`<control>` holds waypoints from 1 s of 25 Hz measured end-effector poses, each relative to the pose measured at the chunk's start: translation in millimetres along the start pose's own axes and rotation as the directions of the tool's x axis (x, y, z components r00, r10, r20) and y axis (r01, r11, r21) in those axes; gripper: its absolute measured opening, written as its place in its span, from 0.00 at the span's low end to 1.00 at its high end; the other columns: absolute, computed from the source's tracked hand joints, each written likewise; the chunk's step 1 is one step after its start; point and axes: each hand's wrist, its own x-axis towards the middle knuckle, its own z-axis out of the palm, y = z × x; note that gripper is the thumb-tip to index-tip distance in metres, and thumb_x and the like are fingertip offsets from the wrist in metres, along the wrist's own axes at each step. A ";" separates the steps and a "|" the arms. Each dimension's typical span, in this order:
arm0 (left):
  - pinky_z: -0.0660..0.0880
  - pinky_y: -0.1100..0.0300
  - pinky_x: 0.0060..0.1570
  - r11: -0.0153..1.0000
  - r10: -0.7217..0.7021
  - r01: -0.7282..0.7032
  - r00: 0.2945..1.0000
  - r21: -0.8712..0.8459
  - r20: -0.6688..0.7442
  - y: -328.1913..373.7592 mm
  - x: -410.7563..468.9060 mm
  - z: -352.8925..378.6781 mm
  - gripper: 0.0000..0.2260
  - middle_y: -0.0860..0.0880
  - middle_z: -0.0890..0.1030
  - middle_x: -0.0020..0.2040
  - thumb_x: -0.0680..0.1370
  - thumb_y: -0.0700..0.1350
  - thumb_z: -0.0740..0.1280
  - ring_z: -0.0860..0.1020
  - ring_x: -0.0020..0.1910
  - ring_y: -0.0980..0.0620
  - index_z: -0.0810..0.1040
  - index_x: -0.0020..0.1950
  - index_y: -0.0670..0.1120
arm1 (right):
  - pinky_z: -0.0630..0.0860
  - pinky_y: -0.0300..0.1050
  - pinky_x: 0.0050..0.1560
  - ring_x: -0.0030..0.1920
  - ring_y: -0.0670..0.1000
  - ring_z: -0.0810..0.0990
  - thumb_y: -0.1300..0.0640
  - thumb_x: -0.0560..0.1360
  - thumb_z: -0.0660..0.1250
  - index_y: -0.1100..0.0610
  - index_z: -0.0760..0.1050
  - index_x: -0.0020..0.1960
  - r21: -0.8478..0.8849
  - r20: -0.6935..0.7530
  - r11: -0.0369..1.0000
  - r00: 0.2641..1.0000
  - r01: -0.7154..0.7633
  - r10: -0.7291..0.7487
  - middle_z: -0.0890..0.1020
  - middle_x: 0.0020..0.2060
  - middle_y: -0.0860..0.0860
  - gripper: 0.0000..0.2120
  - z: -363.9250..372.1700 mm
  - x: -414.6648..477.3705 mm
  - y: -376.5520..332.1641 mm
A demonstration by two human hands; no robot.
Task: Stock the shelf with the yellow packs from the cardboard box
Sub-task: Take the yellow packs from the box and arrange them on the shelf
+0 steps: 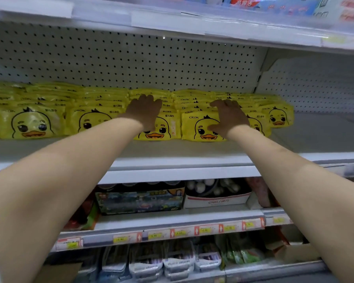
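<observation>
White pegboard (131, 62) backs the store shelving on my feed, and the shelf (192, 149) I am working at runs across the middle from 9 to 3 o'clock. Yellow packs (31, 121) with a duck face stand on it in rows, front to back, filling it from the 9 o'clock edge to just past centre; the stretch at 3 o'clock is bare.

Both arms reach up and in from the bottom corners. My left hand (146, 112) lies palm down just left of centre, fingers together and laid forward over the tops of one row, pressing rather than gripping. My right hand (229, 117) sits just right of centre on the next row, fingers spread wide across the pack tops and the thumb stretched down onto the duck face of the front pack (194, 127). Neither hand carries a loose pack.

Lower shelves at 6 o'clock hold a boxed toy set (139, 199) and a white carton (217, 200), above a rail of price tags (155, 234). Brown cardboard (57, 272) shows at 7 o'clock; I cannot tell whether it is the box.
</observation>
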 end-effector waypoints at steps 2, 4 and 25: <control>0.72 0.48 0.56 0.998 -0.065 0.065 0.997 -0.012 -0.032 6.0 -24.3 -2.2 0.32 0.42 0.70 0.65 0.71 0.47 0.76 0.68 0.65 0.41 0.66 0.71 0.45 | 0.68 0.51 0.65 0.71 0.58 0.64 0.51 0.71 0.76 0.51 0.65 0.73 0.036 0.035 0.998 0.999 -0.041 0.040 0.70 0.69 0.55 0.35 -10.4 -17.7 -5.4; 0.72 0.48 0.58 0.993 -0.100 0.098 0.995 -0.061 -0.029 10.5 -51.2 -4.9 0.31 0.42 0.70 0.65 0.72 0.46 0.75 0.69 0.65 0.41 0.66 0.71 0.45 | 0.70 0.51 0.63 0.70 0.59 0.67 0.49 0.71 0.77 0.52 0.66 0.73 0.042 0.054 0.997 0.997 -0.063 0.061 0.71 0.68 0.56 0.34 -17.3 -37.4 -12.0; 0.71 0.51 0.61 0.833 -0.434 0.514 0.836 -0.203 0.334 -79.4 -493.5 30.0 0.31 0.41 0.70 0.62 0.67 0.50 0.79 0.72 0.62 0.38 0.72 0.67 0.49 | 0.74 0.51 0.58 0.63 0.58 0.74 0.48 0.70 0.76 0.50 0.69 0.71 0.353 0.366 0.817 0.736 0.456 -0.570 0.74 0.64 0.55 0.33 42.5 -330.0 -269.7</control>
